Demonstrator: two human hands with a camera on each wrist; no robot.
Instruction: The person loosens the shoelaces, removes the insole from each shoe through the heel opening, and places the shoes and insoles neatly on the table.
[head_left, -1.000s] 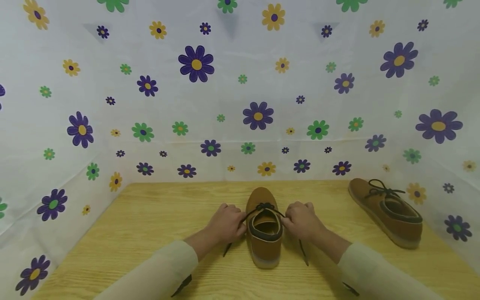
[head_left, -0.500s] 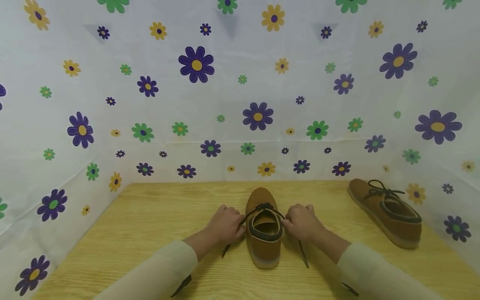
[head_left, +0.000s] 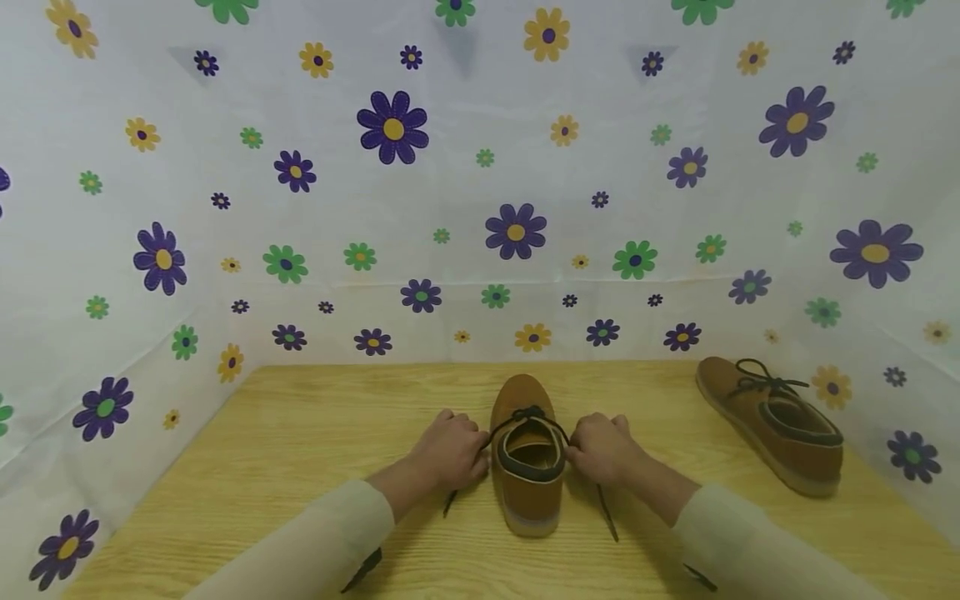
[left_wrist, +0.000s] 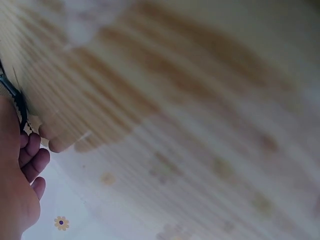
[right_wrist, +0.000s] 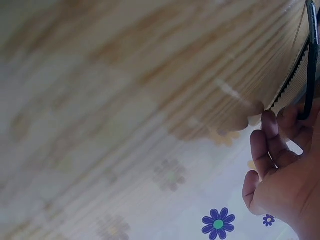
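Note:
A brown shoe [head_left: 531,504] with a dark padded collar stands upright on the table, toe away from me. Dark shoelaces [head_left: 527,413] are knotted over its tongue and run out to both sides. On the left, my left hand [head_left: 450,452] pinches one lace beside the opening. My right hand [head_left: 603,450] holds the other lace on the right side, at about the same height. Loose lace ends hang below both hands. In the right wrist view a dark lace [right_wrist: 311,65] comes down into the curled fingers; the left wrist view shows a lace [left_wrist: 21,100] reaching the fingertips.
A matching brown shoe [head_left: 806,457], its laces tied in a bow, sits at the right side of the wooden table [head_left: 337,417]. White cloth [head_left: 457,167] printed with flowers encloses the back and both sides.
The right hand has shifted very slightly downward, and its hanging lace end sits a little lower. Both hands keep hold of the laces; the shoes have not moved.

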